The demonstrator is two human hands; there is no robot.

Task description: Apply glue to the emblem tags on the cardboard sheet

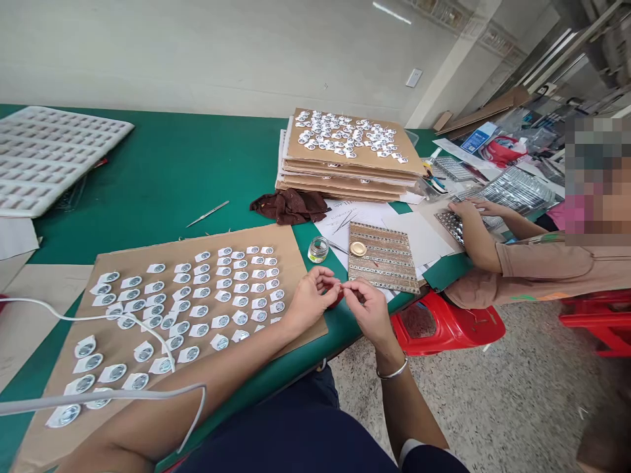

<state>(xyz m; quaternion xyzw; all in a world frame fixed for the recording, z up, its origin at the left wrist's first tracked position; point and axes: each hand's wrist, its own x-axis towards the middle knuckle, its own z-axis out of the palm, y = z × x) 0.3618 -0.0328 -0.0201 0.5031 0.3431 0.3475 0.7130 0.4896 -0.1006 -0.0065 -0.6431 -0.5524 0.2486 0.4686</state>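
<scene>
Fingertips of the left hand (313, 299) and the right hand (367, 309) meet above the table edge, thumb and forefinger of each drawn together and the other fingers loosely curled; whether anything fine is pinched between them cannot be told. Governing relation: one small red item (336, 301) lies at the meeting point, immediately below the fingertips and between the hands, marginally nearer the left thumb. Its long axis is hidden by the fingers, and whether it is gripped or rests on the green tabletop (236, 157) cannot be determined. To the left, partly beneath the left forearm, lies one large brown cardboard sheet (296, 263) carrying more than fifty round silvery pieces with white paper tabs (241, 288); the forearm prevents an exact count. Just beyond the hands stand one clear glass jar (318, 249) and, to its right, one flat brown panel with rows of shiny studs (387, 253), bearing one round gold-coloured dish (357, 249). Farther out are one crumpled dark brown cloth (290, 206), one slender metal tool (208, 213) at left, and one stack of cardboard sheets (340, 187), its top sheet holding dozens of similar tabbed pieces.
</scene>
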